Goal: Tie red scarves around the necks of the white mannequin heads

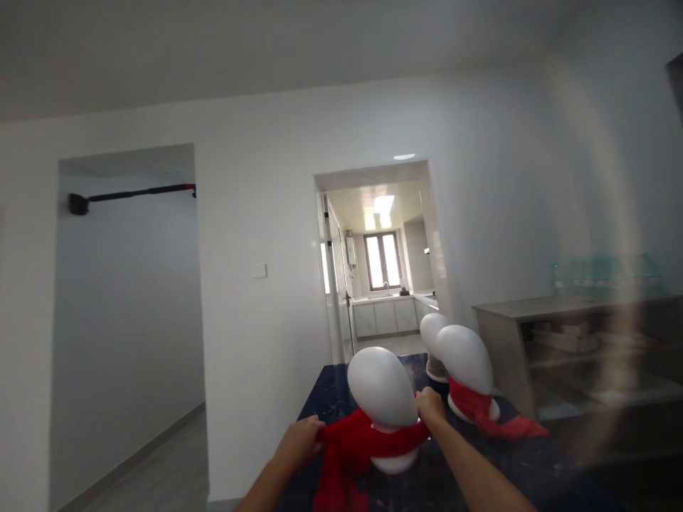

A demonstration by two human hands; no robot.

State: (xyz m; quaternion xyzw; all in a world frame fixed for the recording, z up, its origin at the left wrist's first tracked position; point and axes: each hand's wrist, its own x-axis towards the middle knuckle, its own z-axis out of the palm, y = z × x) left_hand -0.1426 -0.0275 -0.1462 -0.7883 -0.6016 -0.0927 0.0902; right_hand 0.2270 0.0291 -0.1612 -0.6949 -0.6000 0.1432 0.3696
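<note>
A smooth white mannequin head stands on the dark blue table in front of me, with a red scarf around its neck. My left hand is closed on the scarf at the left of the neck, and a loose length hangs down below that hand. On the right side, my right hand is closed in a fist at the scarf's other side, close to the head. To the right stands a second mannequin head, wearing its own red scarf with one end trailing along the table.
Behind the second head is another white mannequin head with a greyish neck covering. The dark blue table has a marbled top. At right stands a shelf unit with green-tinted bottles on top. A doorway opens onto a kitchen.
</note>
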